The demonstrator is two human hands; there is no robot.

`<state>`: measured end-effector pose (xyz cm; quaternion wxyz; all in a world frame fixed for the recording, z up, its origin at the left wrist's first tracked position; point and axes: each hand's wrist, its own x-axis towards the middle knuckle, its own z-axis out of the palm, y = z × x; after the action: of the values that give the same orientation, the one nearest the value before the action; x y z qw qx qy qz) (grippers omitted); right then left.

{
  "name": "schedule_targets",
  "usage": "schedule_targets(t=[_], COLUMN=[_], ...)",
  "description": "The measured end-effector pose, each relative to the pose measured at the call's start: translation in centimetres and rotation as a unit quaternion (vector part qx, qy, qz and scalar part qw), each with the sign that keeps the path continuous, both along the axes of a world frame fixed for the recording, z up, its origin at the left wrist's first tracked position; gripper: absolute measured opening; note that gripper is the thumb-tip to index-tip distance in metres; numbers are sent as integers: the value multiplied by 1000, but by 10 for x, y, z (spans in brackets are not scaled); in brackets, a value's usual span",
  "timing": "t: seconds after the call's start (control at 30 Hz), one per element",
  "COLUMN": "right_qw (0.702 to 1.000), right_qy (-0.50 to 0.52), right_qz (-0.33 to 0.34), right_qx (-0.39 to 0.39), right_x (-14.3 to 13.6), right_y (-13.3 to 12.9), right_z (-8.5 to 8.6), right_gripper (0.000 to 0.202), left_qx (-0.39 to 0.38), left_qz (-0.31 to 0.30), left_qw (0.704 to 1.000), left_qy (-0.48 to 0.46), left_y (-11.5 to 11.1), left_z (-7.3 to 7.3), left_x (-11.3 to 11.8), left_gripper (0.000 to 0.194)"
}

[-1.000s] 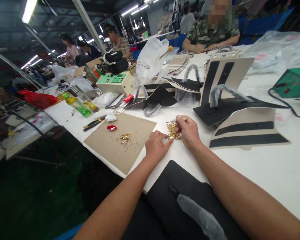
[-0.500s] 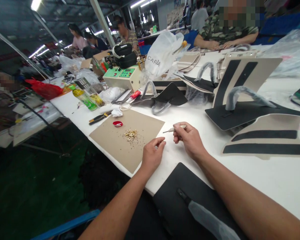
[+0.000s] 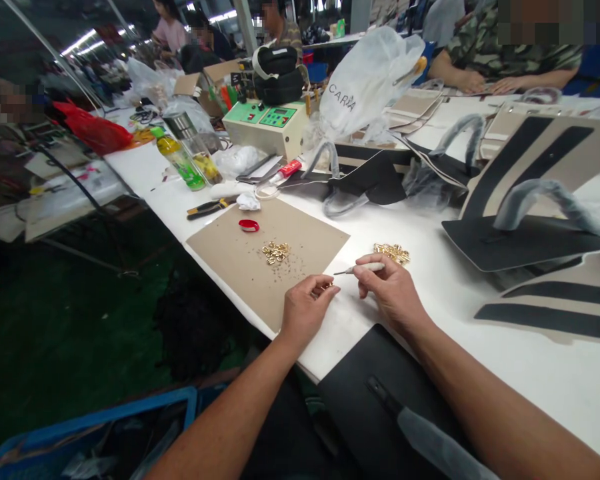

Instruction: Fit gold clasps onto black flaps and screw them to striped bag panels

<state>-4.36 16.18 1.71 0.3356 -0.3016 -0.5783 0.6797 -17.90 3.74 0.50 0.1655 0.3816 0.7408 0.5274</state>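
Observation:
My left hand (image 3: 307, 307) pinches a small gold metal piece (image 3: 329, 285) above the front edge of the white table. Close by on the right, my right hand (image 3: 387, 287) grips a screwdriver (image 3: 360, 269) with a pale handle, its tip pointing left towards that piece. A pile of gold hardware (image 3: 276, 253) and tiny scattered bits lie on the beige board (image 3: 230, 250). Just behind my right hand sits a second gold pile (image 3: 392, 253). Below my hands, a black panel (image 3: 360, 373) with a plastic-wrapped handle (image 3: 435, 443) overhangs the table edge.
Yellow-black pliers (image 3: 210, 208), a red oval item (image 3: 249, 226) and bottles (image 3: 180, 160) are at the left. A green-topped machine (image 3: 267, 127) stands behind. Bag panels (image 3: 525, 240) with wrapped handles fill the right. A blue crate (image 3: 95, 427) is below left. Other people sit across the table.
The view has shifted, so the table items appear further right and the blue crate shows more. The second gold pile is now visible behind my right hand. Both hands keep their hold.

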Motion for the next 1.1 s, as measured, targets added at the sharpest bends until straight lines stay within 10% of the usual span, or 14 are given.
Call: schedule_targets(t=[1.1], right_qw=[986], right_qy=[-112], right_qz=[25], right_qx=[124], right_x=[3], right_y=[-2], right_z=[12], right_gripper=[27], left_qx=[-24], left_qz=[-10], left_qw=[999], left_qy=[41], left_y=[0], left_z=[-2], left_x=[1], left_gripper=[50])
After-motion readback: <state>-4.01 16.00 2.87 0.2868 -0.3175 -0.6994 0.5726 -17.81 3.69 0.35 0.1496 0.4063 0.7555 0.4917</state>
